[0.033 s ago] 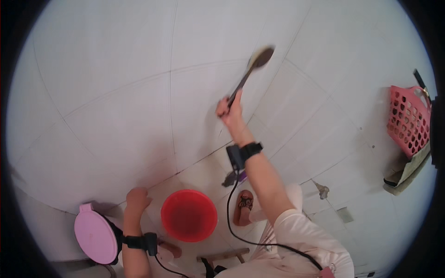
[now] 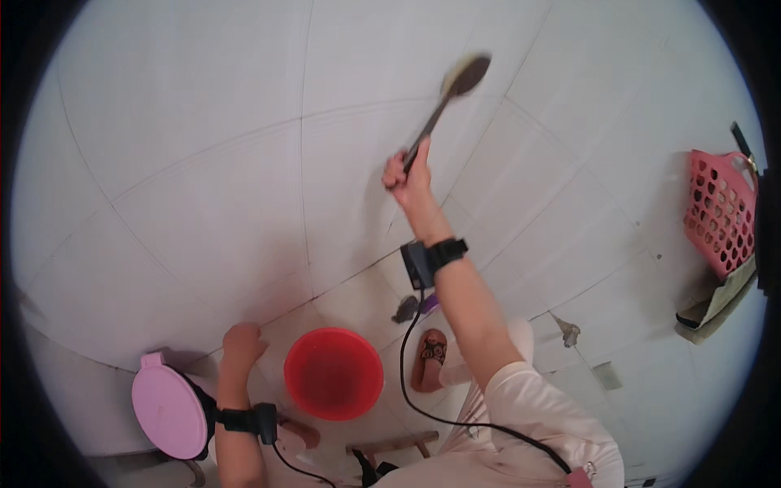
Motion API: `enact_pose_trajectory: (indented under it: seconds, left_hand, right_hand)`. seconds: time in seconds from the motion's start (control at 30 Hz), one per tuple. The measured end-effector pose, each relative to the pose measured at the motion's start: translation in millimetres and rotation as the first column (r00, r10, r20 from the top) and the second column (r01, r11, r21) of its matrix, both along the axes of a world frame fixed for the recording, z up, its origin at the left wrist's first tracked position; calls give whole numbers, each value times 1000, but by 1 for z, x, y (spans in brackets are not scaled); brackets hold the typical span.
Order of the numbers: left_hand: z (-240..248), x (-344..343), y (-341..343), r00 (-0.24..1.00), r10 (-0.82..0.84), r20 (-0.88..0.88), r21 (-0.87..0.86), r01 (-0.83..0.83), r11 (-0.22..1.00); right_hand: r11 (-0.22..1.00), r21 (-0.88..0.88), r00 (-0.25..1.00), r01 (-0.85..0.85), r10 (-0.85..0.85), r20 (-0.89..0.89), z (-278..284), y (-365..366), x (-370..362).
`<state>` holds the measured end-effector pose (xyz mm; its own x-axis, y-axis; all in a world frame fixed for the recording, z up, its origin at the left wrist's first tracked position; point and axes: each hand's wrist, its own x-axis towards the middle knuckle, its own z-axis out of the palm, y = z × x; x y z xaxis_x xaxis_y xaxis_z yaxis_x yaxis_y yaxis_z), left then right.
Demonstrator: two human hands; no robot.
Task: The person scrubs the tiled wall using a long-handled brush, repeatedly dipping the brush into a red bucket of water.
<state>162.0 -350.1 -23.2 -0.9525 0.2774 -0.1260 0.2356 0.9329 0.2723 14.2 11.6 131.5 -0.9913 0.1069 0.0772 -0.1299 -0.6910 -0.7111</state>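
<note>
White tiled wall [image 2: 195,163] fills much of the head view. The right hand [image 2: 407,171] has its grip closed around the handle of a long brush [image 2: 469,76], raised before the tiles. The left hand [image 2: 242,345], fingers curled, is beside a red bucket [image 2: 368,358]; I cannot tell whether its grip holds anything. One-handed, far-reaching leverage could twist the brush loose.

Pretty sure this is somebody's bathroom or washroom, can't tell which. Big pale tiles up the wall [image 2: 203,98], tiled floor [image 2: 358,307] too, plus a long-handled brush [image 2: 469,77], red plastic bucket [image 2: 295,358], pink-lidded bin [image 2: 169,411] and pink perforated basket [image 2: 716,207]. Very wash-area stuff.
</note>
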Motion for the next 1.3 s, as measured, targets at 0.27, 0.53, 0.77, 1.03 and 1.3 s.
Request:
enact_pose_trajectory:
  seconds: [0.27,0.53,0.77,1.03,1.3]
  left_hand:
    - [34,-10,-28,974,211,86,-7,-211,977]
    - [26,5,-52,969,234,77,61,-239,969]
    - [39,10,-74,948,317,3,90,-316,945]
    - [44,19,-78,927,373,24,96,-374,923]
    - [34,13,-72,952,306,10,83,-306,948]
  right_hand:
    - [992,-125,976,-17,43,212,-115,-118,47]
    - [634,-760,805,143,372,462,-227,-136,77]
    - [966,244,977,-86,34,211,-137,-152,96]
    - [-570,770,955,286,231,-184,-147,-26,64]
    - [-553,637,824,537,180,-538,25,66,39]
